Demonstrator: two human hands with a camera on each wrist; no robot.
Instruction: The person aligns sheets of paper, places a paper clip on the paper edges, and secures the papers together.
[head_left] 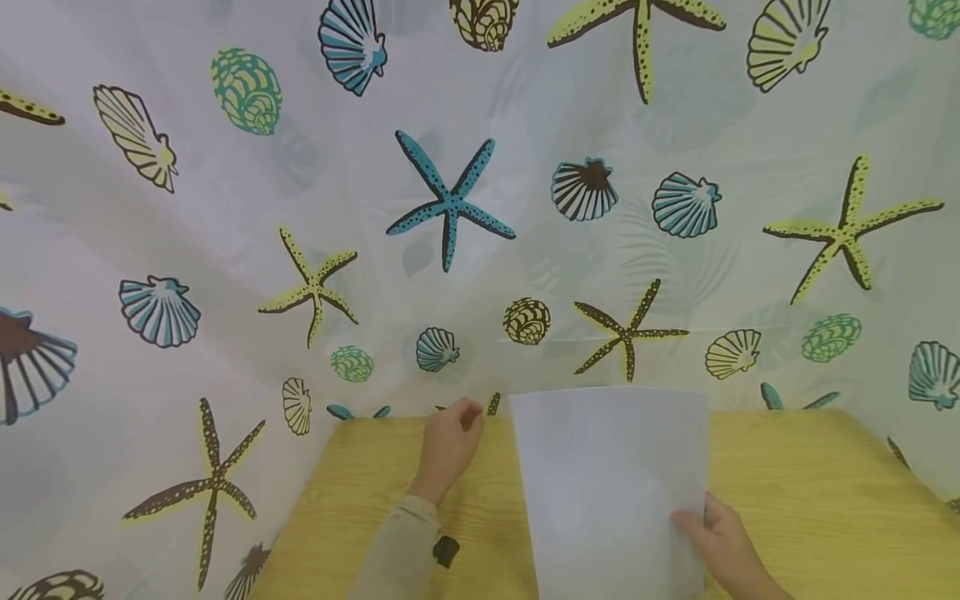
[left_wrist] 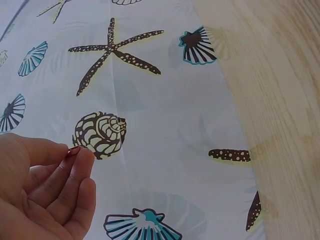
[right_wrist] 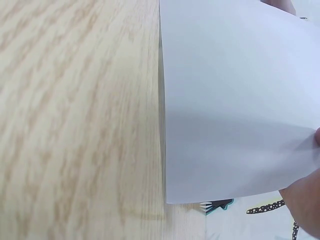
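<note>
My right hand [head_left: 720, 542] grips white paper [head_left: 611, 492] by its right edge, thumb on the front face. The paper stands tilted up over the wooden table, its lower part running out of the head view. In the right wrist view the paper [right_wrist: 235, 75] bends slightly near that hand [right_wrist: 305, 205]. To the left of the paper, over the far part of the table, is my left hand [head_left: 452, 437]. Between thumb and fingertips it pinches a tiny red thing that looks like a paper clip [left_wrist: 73, 150], mostly covered by the fingers.
The light wooden table [head_left: 810, 500] spreads under both hands. A white curtain [head_left: 525, 267] printed with starfish and shells hangs behind the table and along both sides. A small black piece [head_left: 446, 551] shows beside the left sleeve [head_left: 401, 542].
</note>
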